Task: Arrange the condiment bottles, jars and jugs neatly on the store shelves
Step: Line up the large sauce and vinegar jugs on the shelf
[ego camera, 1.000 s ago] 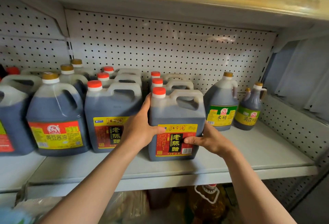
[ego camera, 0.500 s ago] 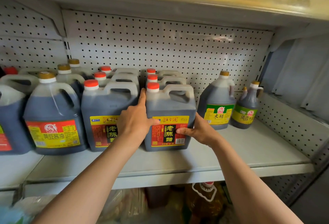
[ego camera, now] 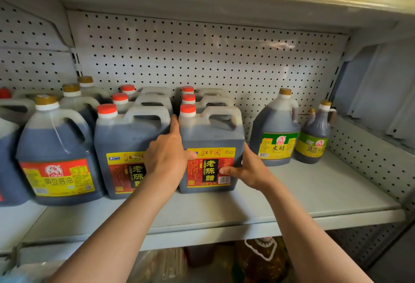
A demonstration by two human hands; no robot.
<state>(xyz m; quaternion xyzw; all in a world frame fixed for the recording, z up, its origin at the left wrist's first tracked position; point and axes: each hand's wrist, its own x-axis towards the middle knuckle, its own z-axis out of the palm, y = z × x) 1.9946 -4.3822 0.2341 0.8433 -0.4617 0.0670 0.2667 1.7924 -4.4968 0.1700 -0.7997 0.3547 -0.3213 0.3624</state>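
The left hand (ego camera: 167, 159) covers part of the label on the second red-cap jug (ego camera: 125, 148) at 9 o'clock of it. The right hand's (ego camera: 249, 168) fingers go behind the front jug (ego camera: 211, 148). The far-left jug (ego camera: 9, 159) is cut off by the edge. Things under the shelf (ego camera: 314, 195) at 6 o'clock are dark and blurry. The small bottle's (ego camera: 314, 136) label words are too small to read.

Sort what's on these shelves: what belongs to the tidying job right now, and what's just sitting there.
In the job:
- front red-capped vinegar jug, standing on the shelf
- left hand and right hand, gripping its two sides
- neighbouring red-capped jug, which it is lined up beside

Just sitting there:
- gold-capped soy sauce jug
- green-label vinegar jug
- small green-label bottle
- pegboard back wall
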